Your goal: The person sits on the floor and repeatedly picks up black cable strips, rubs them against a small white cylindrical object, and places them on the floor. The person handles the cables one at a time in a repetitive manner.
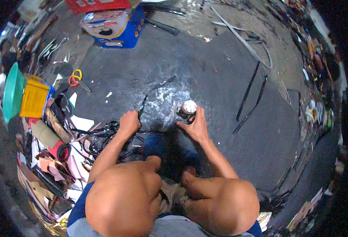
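Black strip (143, 106): located at the centre of the frame, one end at the left hand (129, 123), the other pointing up the frame. Left-hand fingers are curled closed on the strip. The right hand (197, 128), right of centre, grips a white-topped object (189, 107); thumb and fingers are spread around its sides. The exact kind of object cannot be told.

Both hands are positioned over a dark mat (122, 71). A whitish smear (162, 100) marks the mat between them. Two loose strips (248, 91) lie right of centre. A tangle of black strips (102, 139) lies beside the left forearm, lower left. Scissors (75, 79) with orange and yellow handles lie at left. A blue box (120, 39) stands at upper left.
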A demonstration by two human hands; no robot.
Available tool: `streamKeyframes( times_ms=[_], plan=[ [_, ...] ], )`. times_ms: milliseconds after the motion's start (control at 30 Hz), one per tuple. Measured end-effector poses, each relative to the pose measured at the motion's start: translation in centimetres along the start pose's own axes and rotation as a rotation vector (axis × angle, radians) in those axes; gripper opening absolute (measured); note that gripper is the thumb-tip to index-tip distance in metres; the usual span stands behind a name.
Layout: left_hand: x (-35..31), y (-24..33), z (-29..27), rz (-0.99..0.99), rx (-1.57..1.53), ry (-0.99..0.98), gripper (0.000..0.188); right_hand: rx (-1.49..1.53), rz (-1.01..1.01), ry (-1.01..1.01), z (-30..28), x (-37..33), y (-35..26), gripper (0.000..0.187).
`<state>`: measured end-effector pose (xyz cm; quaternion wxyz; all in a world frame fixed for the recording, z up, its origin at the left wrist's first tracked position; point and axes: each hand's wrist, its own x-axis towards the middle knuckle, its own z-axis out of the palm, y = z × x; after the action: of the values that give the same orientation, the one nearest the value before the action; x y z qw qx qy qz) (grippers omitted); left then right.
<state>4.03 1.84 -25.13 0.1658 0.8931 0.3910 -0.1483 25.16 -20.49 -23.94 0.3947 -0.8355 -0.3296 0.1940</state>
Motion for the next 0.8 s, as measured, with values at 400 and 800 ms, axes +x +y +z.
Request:
streamKeyframes(
  times_ms=[400, 800],
  plan=[
    [10.1, 6.9, 0.4, 0.270, -0.336, 0.459, 0.032, 0.152, 0.171, 0.099, 0.5, 2.9, 2.0, 0.059],
    [15.0, 7.8, 1.4, 0.382, -0.160, 0.246, 0.028, 1.229, 0.749, 0.282, -5.0, 1.0, 5.2, 0.028]
  ],
)
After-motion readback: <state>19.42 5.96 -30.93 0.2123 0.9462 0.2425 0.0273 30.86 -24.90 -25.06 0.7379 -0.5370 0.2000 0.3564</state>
